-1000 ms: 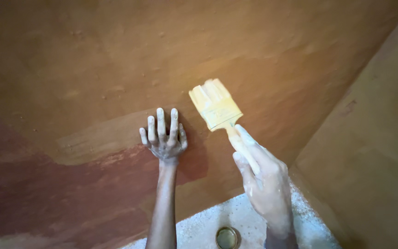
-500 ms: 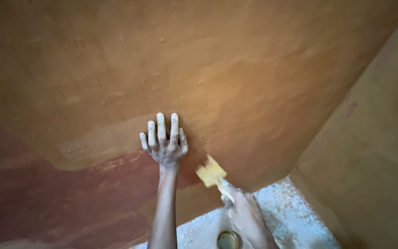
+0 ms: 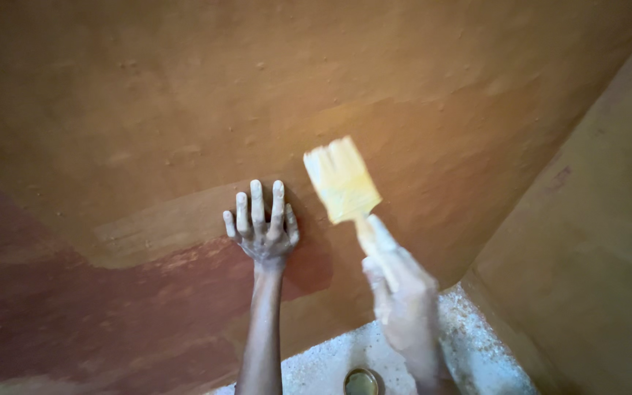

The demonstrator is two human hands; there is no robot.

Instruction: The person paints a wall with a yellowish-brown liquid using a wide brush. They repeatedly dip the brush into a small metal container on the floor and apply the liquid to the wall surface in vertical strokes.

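Observation:
My left hand (image 3: 261,228) presses flat against an orange-brown wall (image 3: 272,95), fingers spread and pointing up. My right hand (image 3: 402,296) grips the handle of a wide yellow paintbrush (image 3: 341,181). The brush is raised with its bristles up, just right of my left hand and close to the wall. It looks blurred from motion. A darker reddish patch (image 3: 74,314) covers the wall's lower left, below my left hand.
A second wall (image 3: 594,241) meets the first in a corner at the right. Below lies a pale speckled floor (image 3: 469,351). A small round tin (image 3: 360,382) stands on it between my forearms at the bottom edge.
The brush dropped down toward the tin half a second ago and has now risen back up beside my left hand. My left hand stayed on the wall.

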